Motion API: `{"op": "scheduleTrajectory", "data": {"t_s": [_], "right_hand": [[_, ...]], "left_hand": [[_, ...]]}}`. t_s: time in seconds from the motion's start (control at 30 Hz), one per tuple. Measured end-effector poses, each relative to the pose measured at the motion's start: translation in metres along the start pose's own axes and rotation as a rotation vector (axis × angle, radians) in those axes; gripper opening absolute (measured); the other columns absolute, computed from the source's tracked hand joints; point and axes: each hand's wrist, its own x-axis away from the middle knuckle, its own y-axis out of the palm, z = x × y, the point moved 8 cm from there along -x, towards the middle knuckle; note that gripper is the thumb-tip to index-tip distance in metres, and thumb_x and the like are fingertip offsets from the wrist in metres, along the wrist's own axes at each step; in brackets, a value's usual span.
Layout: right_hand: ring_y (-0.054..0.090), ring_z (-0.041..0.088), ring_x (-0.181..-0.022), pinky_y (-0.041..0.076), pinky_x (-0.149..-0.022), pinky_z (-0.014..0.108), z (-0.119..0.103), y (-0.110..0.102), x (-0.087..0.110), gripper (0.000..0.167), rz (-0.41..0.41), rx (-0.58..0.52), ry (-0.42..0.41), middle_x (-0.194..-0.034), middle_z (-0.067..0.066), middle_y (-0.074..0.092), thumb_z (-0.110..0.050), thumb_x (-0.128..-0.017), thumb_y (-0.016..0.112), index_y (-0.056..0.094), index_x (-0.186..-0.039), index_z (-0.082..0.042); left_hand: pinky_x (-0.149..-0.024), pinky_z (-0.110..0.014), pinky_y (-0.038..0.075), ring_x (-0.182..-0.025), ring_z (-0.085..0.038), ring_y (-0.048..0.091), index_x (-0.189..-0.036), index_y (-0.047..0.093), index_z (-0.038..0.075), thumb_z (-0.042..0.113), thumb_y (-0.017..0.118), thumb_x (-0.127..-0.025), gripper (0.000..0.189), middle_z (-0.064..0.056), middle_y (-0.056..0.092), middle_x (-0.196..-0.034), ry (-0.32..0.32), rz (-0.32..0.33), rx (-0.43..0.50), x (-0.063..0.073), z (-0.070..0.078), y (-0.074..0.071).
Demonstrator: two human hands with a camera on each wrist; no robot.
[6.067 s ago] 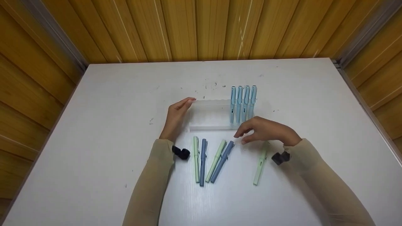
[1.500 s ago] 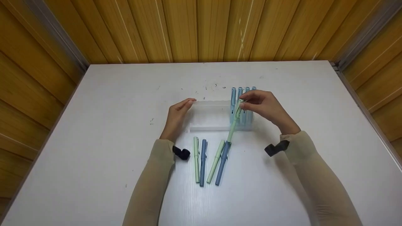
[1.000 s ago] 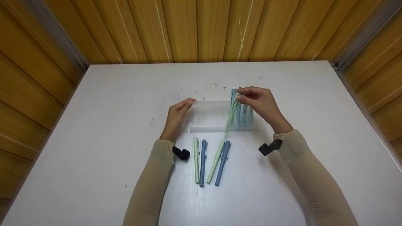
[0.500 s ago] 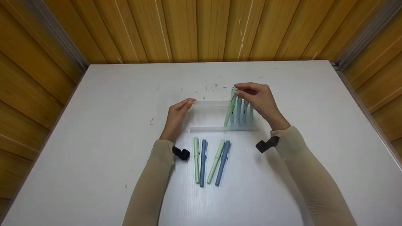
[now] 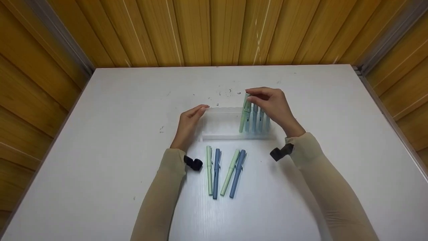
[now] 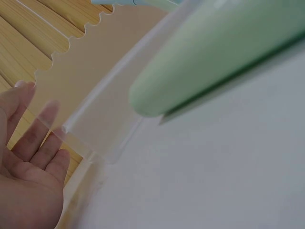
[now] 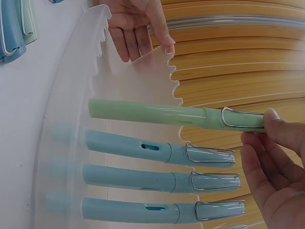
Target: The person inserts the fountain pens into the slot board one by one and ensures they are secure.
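Observation:
My left hand (image 5: 189, 125) holds the left end of a clear, notched pen rack (image 5: 220, 137), thumb at its upper corner. Between thumb and fingertips, my right hand (image 5: 273, 103) pinches a light green pen (image 7: 152, 113) by its clipped cap end. That pen leans in the rack with its lower end at the front ledge, left of a row of light blue pens (image 7: 128, 176). These stand in notches at the rack's right end, partly hidden by my right hand in the head view. Large and blurred, a green pen (image 6: 205, 62) crosses the left wrist view.
On the white table (image 5: 100, 150) before the rack lie two pairs of pens: a green pen (image 5: 209, 170) beside a dark blue pen (image 5: 216, 174), and another green pen (image 5: 230, 172) touching a dark blue pen (image 5: 237, 174). Wood-patterned panels (image 5: 224, 33) stand behind the table.
My right hand has picked up the green pen from the table at the right and brought it up and left into the rack beside the light blue pens. The left hand has stayed put.

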Motion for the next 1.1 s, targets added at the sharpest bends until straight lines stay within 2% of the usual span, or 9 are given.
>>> {"op": "scheduleTrajectory", "data": {"t_s": [0.3,0.57,0.83,0.97,1.1], "right_hand": [[0.065,0.017,-0.100,0.053,-0.086,0.019,0.004,0.007,-0.003,0.029,-0.026,0.050,0.016,-0.117,0.007,0.069,-0.016,-0.091,0.067,0.068,-0.119,-0.009],[0.065,0.016,-0.098,0.053,-0.084,0.018,0.005,0.010,-0.002,0.029,-0.039,0.088,0.018,-0.116,0.007,0.069,-0.016,-0.090,0.068,0.068,-0.119,-0.009],[0.065,0.016,-0.095,0.053,-0.080,0.016,0.007,0.013,-0.002,0.028,-0.055,0.109,0.036,-0.115,0.006,0.069,-0.015,-0.090,0.068,0.069,-0.118,-0.011],[0.065,0.016,-0.095,0.054,-0.081,0.018,0.008,0.013,-0.002,0.028,-0.060,0.117,0.045,-0.115,0.006,0.069,-0.015,-0.091,0.067,0.069,-0.118,-0.010],[0.064,0.016,-0.092,0.053,-0.078,0.015,0.005,0.013,0.000,0.028,-0.052,0.136,0.027,-0.114,0.006,0.069,-0.014,-0.090,0.067,0.069,-0.118,-0.011]], "left_hand": [[-0.112,-0.033,0.036,-0.125,-0.009,0.054,-0.116,0.070,0.016,0.044,0.062,-0.091,0.038,0.004,0.066,-0.124,0.009,-0.003,0.028,0.002,0.000,0.001],[-0.114,-0.034,0.033,-0.127,-0.007,0.051,-0.115,0.070,0.020,0.045,0.061,-0.092,0.035,0.007,0.065,-0.125,0.002,0.009,0.009,0.002,0.000,0.001],[-0.113,-0.033,0.034,-0.127,-0.008,0.052,-0.121,0.067,0.009,0.045,0.060,-0.092,0.046,0.005,0.065,-0.126,0.018,0.000,0.006,0.001,0.002,0.004],[-0.113,-0.033,0.034,-0.127,-0.009,0.052,-0.120,0.067,0.011,0.044,0.060,-0.093,0.043,0.004,0.065,-0.126,0.016,-0.004,-0.004,0.003,0.006,0.004],[-0.113,-0.034,0.035,-0.126,-0.009,0.053,-0.120,0.068,0.013,0.044,0.059,-0.093,0.041,0.003,0.065,-0.125,0.017,-0.008,-0.011,0.003,0.007,0.004]]}}
